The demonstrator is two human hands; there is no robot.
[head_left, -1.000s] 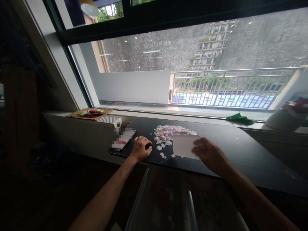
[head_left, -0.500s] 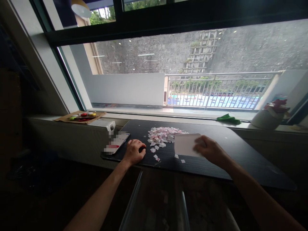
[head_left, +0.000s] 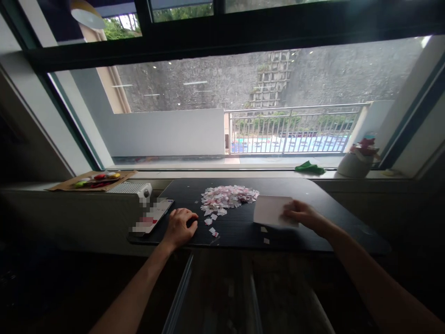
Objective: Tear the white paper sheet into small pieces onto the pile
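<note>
My right hand (head_left: 302, 214) is closed on the right side of a pale card (head_left: 271, 208), its fingers slightly blurred. The card is tilted up over the dark tabletop, just right of a heap of small white and pinkish paper scraps (head_left: 225, 197). Two loose scraps (head_left: 266, 240) lie below the card. My left hand (head_left: 180, 226) rests at the table's near edge with fingers curled and thumb close to them. A dark spot shows inside that curl; I cannot make out whether it is an object or the tabletop. A few scraps (head_left: 212, 232) lie to its right.
A phone-like device (head_left: 155, 218), partly pixelated, lies left of my left hand on the black table (head_left: 306, 188). Along the windowsill are brown paper with colourful items (head_left: 97, 180), a green cloth (head_left: 310, 167) and a white rounded figure (head_left: 355, 163). A white heater (head_left: 134, 189) stands left.
The view has turned slightly right, so the scene sits further left. The card has moved right relative to the heap, uncovering its right end. My left hand stays at the table edge.
</note>
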